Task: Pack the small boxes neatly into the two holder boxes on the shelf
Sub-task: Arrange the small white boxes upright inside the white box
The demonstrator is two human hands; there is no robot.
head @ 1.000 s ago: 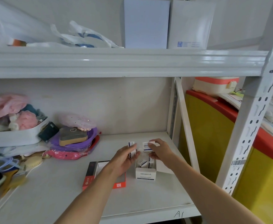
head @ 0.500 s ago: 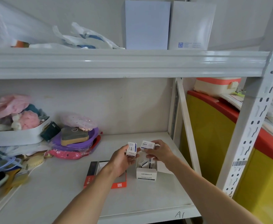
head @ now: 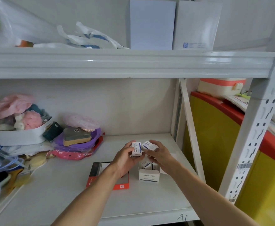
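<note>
Two hands: my left hand (head: 125, 158) and right hand (head: 159, 154) each pinch one small box (head: 136, 149), fingers closed around it.
Position: above the white holder box (head: 149, 175), ready for slotting in.

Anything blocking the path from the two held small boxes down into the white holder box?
Nothing visible does. The left hand and right hand each hold a small box just above the white holder box, whose open top already holds a few boxes at the back.

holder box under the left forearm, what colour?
Holder box: black with orange-red edge, head view.
</note>
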